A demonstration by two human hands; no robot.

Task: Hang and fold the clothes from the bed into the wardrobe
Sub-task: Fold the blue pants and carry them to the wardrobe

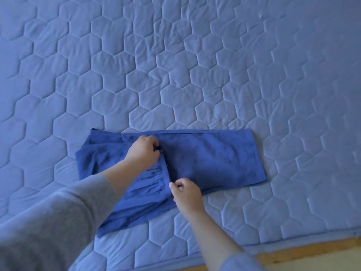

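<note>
Trousers (211, 159) in deep blue lie flat on the bed (175, 65), low in the centre of the frame, and from where I sit they look about halfway through their fold. The legs lie one on the other in a long band running to the right. The gathered waistband (154, 178) end is turned over onto them from the left. The left hand (143, 151) grips the far corner of that waistband and the right hand (186, 192) pinches the near corner. The fingers (175, 185) of both are curled narrow onto the cloth edge.

I judge that another fold or two is needed to make a shelf-sized packet, then the carry to the wardrobe, which is out of view. I see no other clothes on the bed, so I cannot say how many are left.

The fabric looks soft and matte, slightly napped, with tight ruching at the elastic waist, and it drapes limply. The bed cover is pale blue, quilted in hexagons, puffy and lightly wrinkled. A grey knit sleeve (48, 222) fills the lower left. A brown strip (312, 249) at the lower right could be floor or bed frame; I cannot tell which.
</note>
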